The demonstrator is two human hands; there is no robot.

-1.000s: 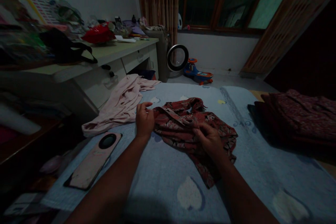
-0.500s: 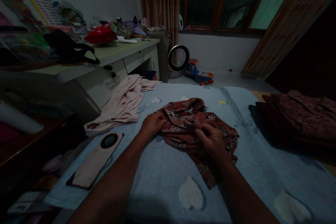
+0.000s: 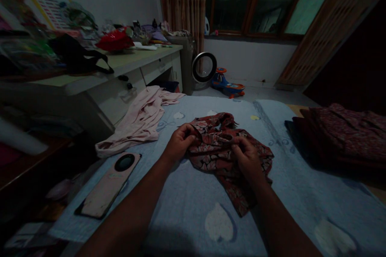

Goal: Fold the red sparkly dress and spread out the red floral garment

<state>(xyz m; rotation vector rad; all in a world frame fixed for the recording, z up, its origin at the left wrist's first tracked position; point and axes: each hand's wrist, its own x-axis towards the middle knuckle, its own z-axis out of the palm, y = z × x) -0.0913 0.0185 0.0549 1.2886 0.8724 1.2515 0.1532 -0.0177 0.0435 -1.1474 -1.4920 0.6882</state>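
Observation:
A crumpled red garment (image 3: 208,154) with a dark and pale floral print lies in the middle of the bed. My left hand (image 3: 181,141) pinches its upper left edge between thumb and fingers. On the other side, my right hand (image 3: 245,156) grips the same edge, which runs between the two hands as a narrow band slightly raised off the sheet. One part of the garment hangs down toward me, below the right hand. Which part of the garment the band belongs to, I cannot tell for sure.
The bed's blue sheet (image 3: 187,209) has pale hearts. A phone (image 3: 105,188) and a pink garment (image 3: 135,122) lie at left; folded dark red clothes (image 3: 346,136) are stacked at right. Beyond stand a cluttered desk (image 3: 129,64), a washing machine door (image 3: 204,67) and a ride-on toy (image 3: 227,85).
My left hand has lifted slightly and moved a little right, with the garment's edge in it. The right hand has shifted slightly, still gripping the band.

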